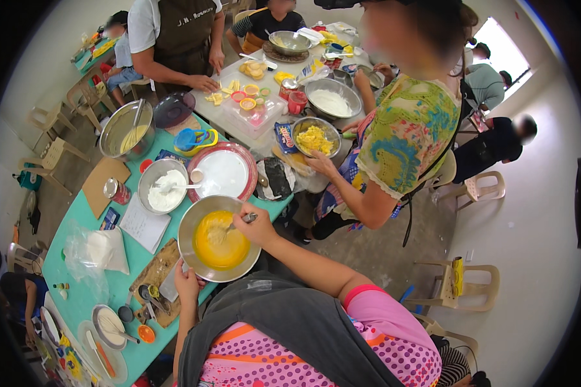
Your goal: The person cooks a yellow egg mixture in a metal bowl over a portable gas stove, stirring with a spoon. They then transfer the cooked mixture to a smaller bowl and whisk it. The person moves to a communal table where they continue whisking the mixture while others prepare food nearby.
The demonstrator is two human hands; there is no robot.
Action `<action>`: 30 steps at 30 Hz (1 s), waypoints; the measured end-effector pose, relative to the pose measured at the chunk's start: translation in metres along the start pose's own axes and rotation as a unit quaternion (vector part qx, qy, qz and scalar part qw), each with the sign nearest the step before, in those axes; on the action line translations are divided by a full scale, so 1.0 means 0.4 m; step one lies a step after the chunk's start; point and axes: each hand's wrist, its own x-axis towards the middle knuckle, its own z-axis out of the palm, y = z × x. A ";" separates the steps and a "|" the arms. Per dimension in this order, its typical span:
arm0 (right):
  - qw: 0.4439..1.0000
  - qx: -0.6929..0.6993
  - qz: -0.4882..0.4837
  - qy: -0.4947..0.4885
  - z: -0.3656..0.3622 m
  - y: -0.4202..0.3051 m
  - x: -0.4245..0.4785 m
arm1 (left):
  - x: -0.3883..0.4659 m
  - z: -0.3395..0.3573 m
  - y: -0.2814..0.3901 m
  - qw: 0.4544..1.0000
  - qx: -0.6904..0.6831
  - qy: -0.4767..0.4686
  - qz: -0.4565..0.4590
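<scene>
A steel mixing bowl (188, 220) with yellow liquid (232, 251) in it is tilted over the near edge of the green table. My right hand (254, 223) is closed on the handle of a whisk (219, 233), whose wires dip into the liquid. At the bowl's lower left rim, my left hand (189, 283) grips it from outside, its fingers partly hidden beneath. Just beyond lies a red-rimmed plate (249, 162). Left of that plate stands a steel bowl of white powder (167, 193) with a white spoon (186, 186) in it.
The green table (68, 242) also holds a bag of white powder (109, 249), a handwritten notebook (143, 225), a wooden board (150, 271) with measuring spoons, and a bowl with another whisk (109, 324). A co-worker (402, 140) stands close on the right, holding a bowl of yellow pieces (315, 140).
</scene>
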 end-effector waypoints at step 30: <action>0.995 -0.019 0.009 -0.096 -0.002 -0.013 0.018 | -0.017 0.010 0.029 1.000 0.005 0.005 -0.022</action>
